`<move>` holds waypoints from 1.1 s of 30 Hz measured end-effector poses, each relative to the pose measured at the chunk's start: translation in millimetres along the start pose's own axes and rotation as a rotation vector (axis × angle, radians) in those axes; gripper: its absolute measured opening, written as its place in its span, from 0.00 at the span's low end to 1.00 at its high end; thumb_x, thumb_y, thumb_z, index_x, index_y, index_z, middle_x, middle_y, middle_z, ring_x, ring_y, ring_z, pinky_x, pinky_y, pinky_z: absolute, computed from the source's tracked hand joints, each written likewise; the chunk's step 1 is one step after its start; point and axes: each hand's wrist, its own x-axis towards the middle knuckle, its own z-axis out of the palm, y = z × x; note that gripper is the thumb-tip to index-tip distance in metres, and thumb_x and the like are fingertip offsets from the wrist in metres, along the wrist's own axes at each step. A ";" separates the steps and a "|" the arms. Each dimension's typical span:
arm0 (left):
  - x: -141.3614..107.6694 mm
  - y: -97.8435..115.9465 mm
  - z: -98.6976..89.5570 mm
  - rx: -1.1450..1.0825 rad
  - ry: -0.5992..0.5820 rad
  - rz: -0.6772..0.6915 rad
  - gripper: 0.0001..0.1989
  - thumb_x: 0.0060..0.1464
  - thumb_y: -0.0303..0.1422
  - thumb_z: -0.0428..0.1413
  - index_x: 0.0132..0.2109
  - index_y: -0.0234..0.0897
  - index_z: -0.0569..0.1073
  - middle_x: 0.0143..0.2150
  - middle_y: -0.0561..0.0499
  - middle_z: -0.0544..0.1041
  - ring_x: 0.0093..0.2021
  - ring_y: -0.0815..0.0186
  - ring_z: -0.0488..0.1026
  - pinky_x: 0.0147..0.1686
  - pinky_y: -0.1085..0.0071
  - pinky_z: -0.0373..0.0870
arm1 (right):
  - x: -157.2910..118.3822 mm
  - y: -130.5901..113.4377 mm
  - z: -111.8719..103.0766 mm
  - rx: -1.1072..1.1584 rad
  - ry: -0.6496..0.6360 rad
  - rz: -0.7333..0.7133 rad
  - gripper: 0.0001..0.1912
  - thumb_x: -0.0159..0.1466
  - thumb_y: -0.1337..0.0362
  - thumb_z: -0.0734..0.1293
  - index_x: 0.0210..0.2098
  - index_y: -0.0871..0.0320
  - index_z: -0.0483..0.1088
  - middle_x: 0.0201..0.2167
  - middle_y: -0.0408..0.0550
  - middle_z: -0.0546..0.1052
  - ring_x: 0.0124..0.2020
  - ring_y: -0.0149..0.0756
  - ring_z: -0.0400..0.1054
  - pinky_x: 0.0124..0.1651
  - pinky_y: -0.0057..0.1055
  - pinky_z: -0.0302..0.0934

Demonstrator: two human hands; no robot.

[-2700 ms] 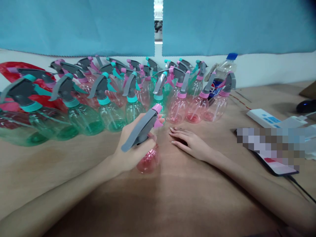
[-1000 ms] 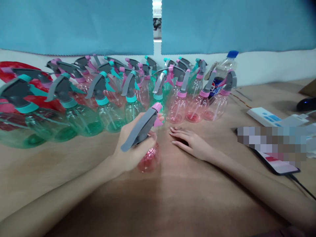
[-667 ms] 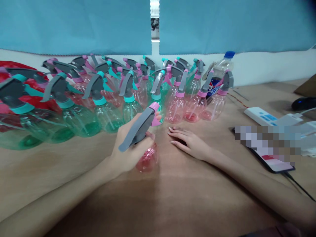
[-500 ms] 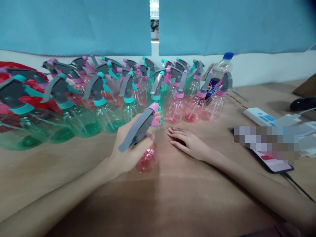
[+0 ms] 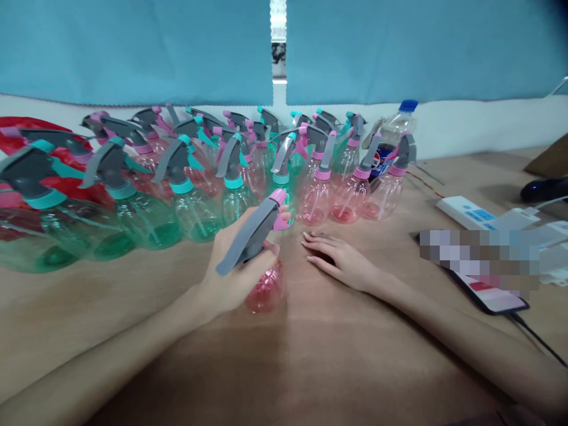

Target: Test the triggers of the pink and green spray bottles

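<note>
My left hand is wrapped round the neck of a pink spray bottle, whose grey trigger head with a pink nozzle points away and to the right. Its clear pink base shows below the hand, close to or on the tabletop; the neck is hidden by my fingers. My right hand lies on the table to the right of that bottle, fingers stretched forward and holding nothing. Just beyond both hands stand a green spray bottle with a turquoise collar and a pink spray bottle.
Several more green and pink spray bottles fill the back and left of the table. A blue-capped drink bottle stands behind them. To the right lie a power strip, a phone with its cable, and a dark mouse.
Both hands and the held spray bottle stay almost where they were. The whole view has shifted very slightly, with things appearing a little lower.
</note>
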 end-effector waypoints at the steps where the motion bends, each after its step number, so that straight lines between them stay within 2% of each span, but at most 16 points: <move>1: 0.2 -0.4 0.1 -0.003 0.004 0.010 0.14 0.46 0.25 0.52 0.43 0.38 0.69 0.27 0.59 0.68 0.26 0.70 0.66 0.29 0.74 0.65 | 0.0 -0.2 0.0 0.003 0.003 -0.002 0.19 0.69 0.57 0.59 0.57 0.53 0.68 0.60 0.51 0.70 0.63 0.45 0.61 0.63 0.50 0.57; 5: 0.9 -0.1 0.1 -0.002 -0.001 0.010 0.10 0.46 0.26 0.52 0.38 0.38 0.69 0.27 0.58 0.70 0.26 0.70 0.67 0.28 0.74 0.65 | 0.0 0.0 0.4 0.017 0.020 -0.001 0.19 0.69 0.57 0.60 0.57 0.52 0.68 0.60 0.51 0.70 0.63 0.45 0.61 0.63 0.51 0.57; 9: 0.2 -1.2 -0.3 0.018 -0.002 -0.019 0.08 0.48 0.26 0.53 0.38 0.39 0.66 0.25 0.59 0.66 0.25 0.70 0.65 0.27 0.74 0.64 | 0.4 0.5 0.4 0.014 0.006 -0.002 0.19 0.69 0.57 0.60 0.57 0.52 0.68 0.60 0.50 0.70 0.63 0.44 0.61 0.63 0.49 0.57; 20: 0.6 -5.5 0.7 -0.021 -0.006 0.020 0.08 0.48 0.26 0.53 0.37 0.40 0.67 0.26 0.58 0.68 0.26 0.69 0.66 0.27 0.73 0.64 | 0.4 -0.9 0.5 -0.011 -0.003 -0.006 0.20 0.69 0.58 0.59 0.57 0.57 0.68 0.60 0.54 0.70 0.63 0.44 0.61 0.64 0.47 0.56; 33: 0.1 -6.4 0.2 -0.046 -0.021 0.020 0.14 0.46 0.25 0.51 0.42 0.39 0.67 0.27 0.58 0.67 0.26 0.70 0.65 0.28 0.73 0.63 | 0.0 -0.4 0.5 -0.026 -0.007 -0.007 0.19 0.70 0.57 0.59 0.58 0.55 0.67 0.60 0.53 0.69 0.63 0.44 0.61 0.64 0.48 0.57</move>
